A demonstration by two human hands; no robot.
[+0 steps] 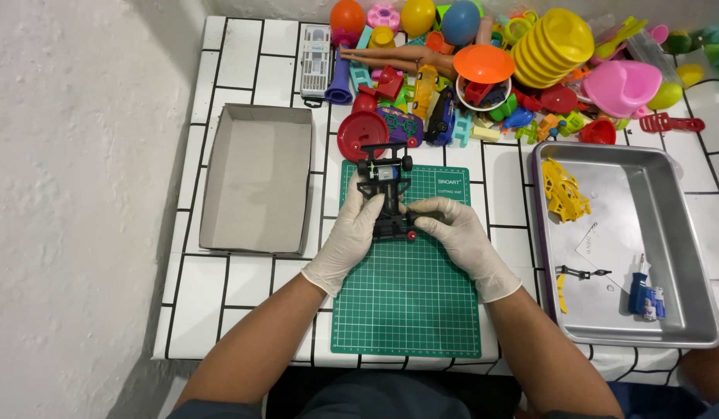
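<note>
A black toy car chassis (385, 192) with small black wheels and a silver motor lies on the green cutting mat (410, 302). Both hands wear white gloves. My left hand (351, 237) grips the chassis's near left side. My right hand (456, 231) pinches its near right end, beside a small red wheel (412, 235). The chassis's near end is partly hidden by my fingers.
An open grey cardboard box (254, 182) sits to the left. On the right a metal tray (670, 310) holds a yellow car body shell (565, 190), small black and yellow parts and a blue screwdriver (639, 289). A heap of colourful plastic toys (491, 70) fills the back of the tiled table.
</note>
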